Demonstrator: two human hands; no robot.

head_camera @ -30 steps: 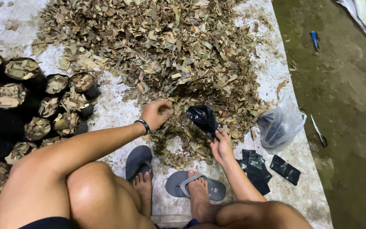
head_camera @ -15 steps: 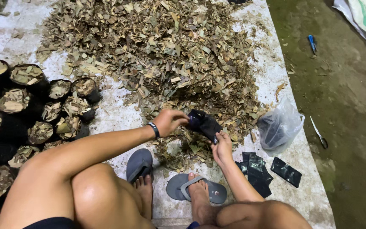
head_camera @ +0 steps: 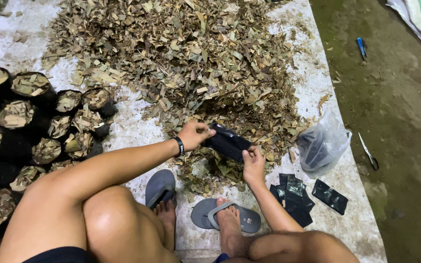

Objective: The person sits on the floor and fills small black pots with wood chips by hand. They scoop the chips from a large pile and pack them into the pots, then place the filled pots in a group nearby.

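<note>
Now both hands have closed on the small black plastic planting bag (head_camera: 227,142).
I see it near the big dry-leaf heap (head_camera: 181,58); left hand (head_camera: 194,135), lately scooping leaves, pinches its rim, right hand (head_camera: 253,163) grips below.

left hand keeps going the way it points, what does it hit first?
The left hand points rightward at the small black bag it already touches, so the bag comes first; behind it lies the dry leaf pile.

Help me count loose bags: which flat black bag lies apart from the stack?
The single flat black bag right of the stack of bags, lying alone on the white sheet.
</note>
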